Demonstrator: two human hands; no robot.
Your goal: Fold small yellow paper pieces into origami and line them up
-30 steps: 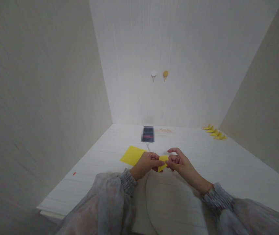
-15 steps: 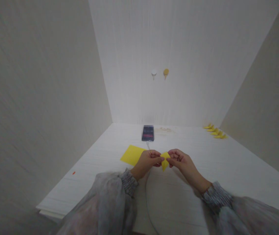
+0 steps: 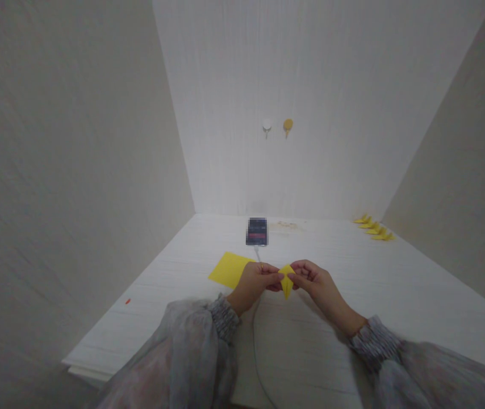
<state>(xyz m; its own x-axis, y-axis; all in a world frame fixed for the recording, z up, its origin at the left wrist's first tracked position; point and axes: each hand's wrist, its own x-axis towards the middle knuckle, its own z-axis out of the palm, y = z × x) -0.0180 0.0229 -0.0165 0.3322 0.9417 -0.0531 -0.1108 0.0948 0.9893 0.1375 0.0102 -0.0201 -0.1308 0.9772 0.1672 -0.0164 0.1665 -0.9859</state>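
Left hand: the left hand (image 3: 256, 279) is curled shut, with thumb and forefinger pinched on the left corner of the folded yellow paper (image 3: 286, 278). A thin ring shows on one finger.
Right hand: the right hand (image 3: 313, 281) is closed too. Its fingertips nip the paper's right corner and the other fingers are tucked in.
Folded yellow paper: a small triangular piece with its point hanging down, held between both hands over the middle of the bench (image 3: 396, 284), nearer the near edge than the far one. It looks lifted clear of the surface, though the view is too small to be sure.
Yellow sheet: a flat yellow sheet (image 3: 229, 268) lies on the bench just left of the left hand, towards the left edge, with its near corner hidden behind that hand.
Phone: a dark phone (image 3: 256, 232) lies flat near the far edge, beyond the hands. Its screen is blurred.
Cable: a pale cable (image 3: 254, 346) leaves the phone's near end, passes behind the left hand and runs to the near edge.
Folded pieces: a short row of small folded yellow pieces (image 3: 373, 229) sits in the far right corner.
Red speck: a tiny red speck (image 3: 128, 301) lies by the left edge, well apart from the hands.
Wall hooks: a white hook (image 3: 267, 125) and a yellow-brown hook (image 3: 287, 125) are side by side on the back wall above the phone.
Sleeves: grey gathered sleeves (image 3: 195, 352) cover both forearms to the wrists.
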